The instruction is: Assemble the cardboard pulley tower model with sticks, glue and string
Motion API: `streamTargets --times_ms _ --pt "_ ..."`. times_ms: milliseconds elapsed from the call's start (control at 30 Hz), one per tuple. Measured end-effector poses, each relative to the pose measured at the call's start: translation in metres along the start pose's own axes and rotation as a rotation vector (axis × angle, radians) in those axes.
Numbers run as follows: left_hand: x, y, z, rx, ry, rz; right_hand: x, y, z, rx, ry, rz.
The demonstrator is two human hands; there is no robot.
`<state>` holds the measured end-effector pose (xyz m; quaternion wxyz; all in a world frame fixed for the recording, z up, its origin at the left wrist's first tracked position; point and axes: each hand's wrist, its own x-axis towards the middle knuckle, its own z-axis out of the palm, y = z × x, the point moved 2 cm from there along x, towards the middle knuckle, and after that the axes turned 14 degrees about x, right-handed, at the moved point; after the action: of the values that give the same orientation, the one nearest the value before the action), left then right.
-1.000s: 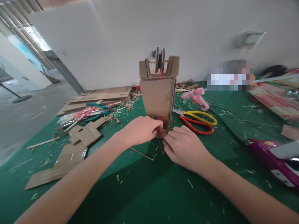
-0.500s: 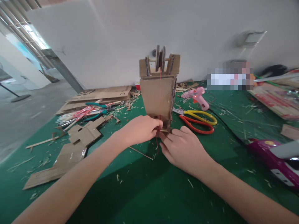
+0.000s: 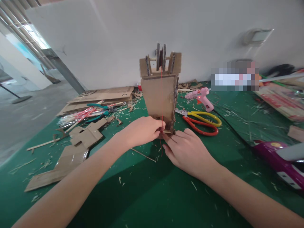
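Note:
A tall cardboard tower (image 3: 158,95) stands on the green table, with a cardboard pulley wheel (image 3: 161,57) on a wooden axle between uprights at its top. From the wheel a red string (image 3: 161,74) runs down the tower's front. Near the base, my left hand (image 3: 148,129) pinches the string between thumb and fingers. My right hand (image 3: 186,148) is beside it, fingers curled at a thin wooden stick (image 3: 167,131) across the tower's foot; what its fingertips grip is hidden. A loose string end hangs below, between both hands.
Right of the tower lie red-and-yellow-handled scissors (image 3: 201,122) and a pink glue gun (image 3: 201,98) with a black cord. A purple device (image 3: 273,158) sits far right. Cardboard pieces (image 3: 71,155), teal-handled pliers (image 3: 97,106) and wood scraps are at left.
The tower's top has shifted slightly left and up in view. Both hands stay at its base, almost unmoved; the loose string end has swung a little to the right.

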<state>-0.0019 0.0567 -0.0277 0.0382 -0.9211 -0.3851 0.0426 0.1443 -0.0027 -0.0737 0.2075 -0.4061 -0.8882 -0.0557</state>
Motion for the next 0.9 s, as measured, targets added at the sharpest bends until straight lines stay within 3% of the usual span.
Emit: streamTargets --times_ms 667,900 --pt "-0.0006 0.0041 -0.0027 0.043 -0.026 -0.01 -0.0008 0.0015 0.0013 0.124 -0.039 0.032" --pt "0.0008 0.0027 0.0005 0.045 -0.013 0.016 -0.0007 0.0036 -0.0006 0.105 0.003 -0.007"
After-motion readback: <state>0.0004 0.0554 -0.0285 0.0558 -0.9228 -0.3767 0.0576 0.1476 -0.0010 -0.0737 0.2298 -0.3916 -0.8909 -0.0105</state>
